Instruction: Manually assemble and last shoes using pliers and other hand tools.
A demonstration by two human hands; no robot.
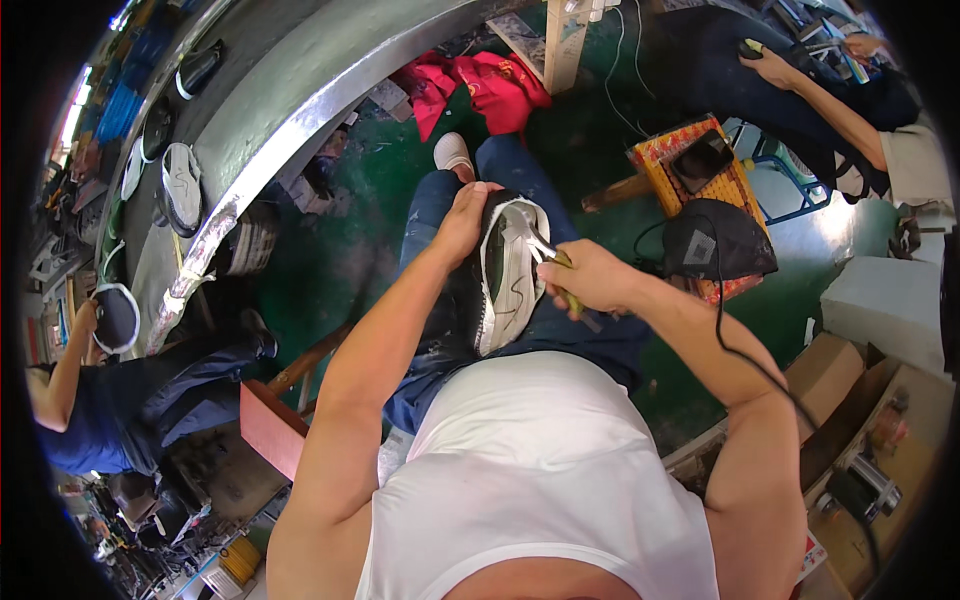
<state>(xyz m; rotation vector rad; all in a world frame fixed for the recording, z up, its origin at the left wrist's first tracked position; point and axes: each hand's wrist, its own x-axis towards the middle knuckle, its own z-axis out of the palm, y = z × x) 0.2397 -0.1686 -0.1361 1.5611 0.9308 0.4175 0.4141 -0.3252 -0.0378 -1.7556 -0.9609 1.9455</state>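
On my lap lies a shoe (508, 290), its whitish underside with a dark wavy line facing up and its dark edge showing. My left hand (466, 222) is closed round the far end of the shoe. In my right hand (598, 276) is a pair of pliers (541, 246) with metal jaws and yellow-green handles. The jaws are at the right rim of the shoe, near its far end. Whether they pinch the edge material is too small to tell.
A curved metal-edged bench (300, 110) bears several shoes (182, 188) at the left. Red cloth (495, 88) lies ahead. A black cap (712, 240) and a phone (702, 160) rest on an orange woven seat at right. People work on both sides; cardboard boxes (832, 385) stand lower right.
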